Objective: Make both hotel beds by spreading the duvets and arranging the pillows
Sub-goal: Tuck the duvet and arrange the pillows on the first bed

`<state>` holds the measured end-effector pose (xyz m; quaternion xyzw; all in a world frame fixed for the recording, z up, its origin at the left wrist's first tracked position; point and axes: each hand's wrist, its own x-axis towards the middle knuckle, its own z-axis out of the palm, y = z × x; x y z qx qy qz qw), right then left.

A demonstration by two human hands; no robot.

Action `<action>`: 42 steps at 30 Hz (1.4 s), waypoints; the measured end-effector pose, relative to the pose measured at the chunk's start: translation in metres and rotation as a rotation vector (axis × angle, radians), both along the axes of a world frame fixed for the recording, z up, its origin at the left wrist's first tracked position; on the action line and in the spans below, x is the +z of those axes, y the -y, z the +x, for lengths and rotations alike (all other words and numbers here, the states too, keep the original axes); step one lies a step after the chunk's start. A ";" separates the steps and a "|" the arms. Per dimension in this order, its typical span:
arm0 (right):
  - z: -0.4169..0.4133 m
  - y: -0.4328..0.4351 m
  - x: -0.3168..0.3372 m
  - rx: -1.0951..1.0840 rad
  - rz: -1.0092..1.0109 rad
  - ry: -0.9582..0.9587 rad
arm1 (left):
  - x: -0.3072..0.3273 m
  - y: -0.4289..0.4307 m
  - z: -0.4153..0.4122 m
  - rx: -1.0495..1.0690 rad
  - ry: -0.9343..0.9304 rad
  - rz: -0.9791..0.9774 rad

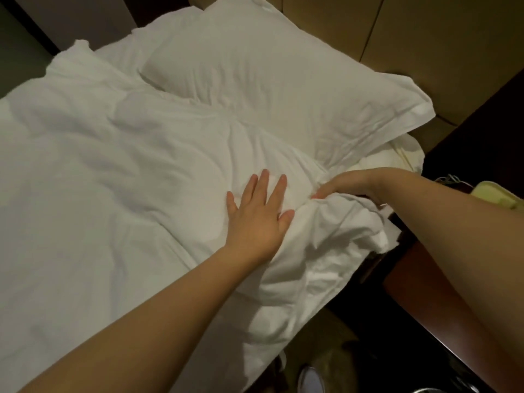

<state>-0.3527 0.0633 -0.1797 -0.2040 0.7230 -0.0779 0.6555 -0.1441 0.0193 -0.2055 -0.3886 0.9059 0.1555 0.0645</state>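
head view: duvet (127,171) lies spread over the bed (402,157) below the pillow (269,80), rumpled, its near corner bunched at the bed edge; left grip (256,219) is open, flat palm pressing the cover beside that bunch, right grip (346,185) has fingertips buried in the fold, can't tell if it pinches. looks light, soft, puffy, no stiffness, so it should sag and slide rather than hold shape. best hold is probably the bunch's corner seam, palm pinning the rest.

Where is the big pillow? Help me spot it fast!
Find the tan headboard at the top. The big pillow lies flat beside it, above the wrinkled duvet. It is smooth, with a flat border, and overlaps another pillow behind it.
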 end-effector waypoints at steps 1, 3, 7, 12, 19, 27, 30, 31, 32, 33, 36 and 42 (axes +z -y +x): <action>0.004 -0.006 0.004 0.018 -0.004 0.018 | 0.003 -0.009 0.002 0.007 0.007 -0.006; 0.011 -0.020 0.015 0.067 -0.015 0.013 | 0.009 -0.029 0.009 0.022 0.015 -0.009; 0.030 -0.049 0.031 0.051 -0.070 -0.170 | 0.020 -0.080 0.030 0.008 0.023 0.065; 0.065 -0.070 0.053 -0.198 -0.290 -0.258 | 0.017 -0.134 0.059 0.091 0.087 0.107; 0.046 -0.095 0.042 -0.192 -0.338 -0.797 | 0.010 -0.156 0.101 0.139 0.198 0.067; 0.107 -0.133 -0.043 -0.366 -0.289 -0.416 | -0.016 -0.165 0.107 0.070 0.241 -0.002; 0.115 -0.125 -0.070 -0.582 -0.304 -0.201 | -0.031 -0.160 0.099 0.068 0.247 -0.056; 0.114 -0.120 -0.074 -0.657 -0.325 -0.120 | -0.036 -0.157 0.094 0.079 0.247 -0.064; 0.112 -0.114 -0.080 -0.742 -0.347 -0.021 | -0.042 -0.153 0.089 0.091 0.254 -0.070; 0.110 -0.109 -0.082 -0.831 -0.373 0.086 | -0.047 -0.150 0.084 0.104 0.261 -0.080; 0.106 -0.089 -0.082 -1.027 -0.474 0.316 | -0.063 -0.140 0.068 0.139 0.262 -0.140; 0.073 -0.077 -0.069 -0.979 -0.638 -0.224 | -0.063 -0.125 0.034 0.153 0.135 -0.132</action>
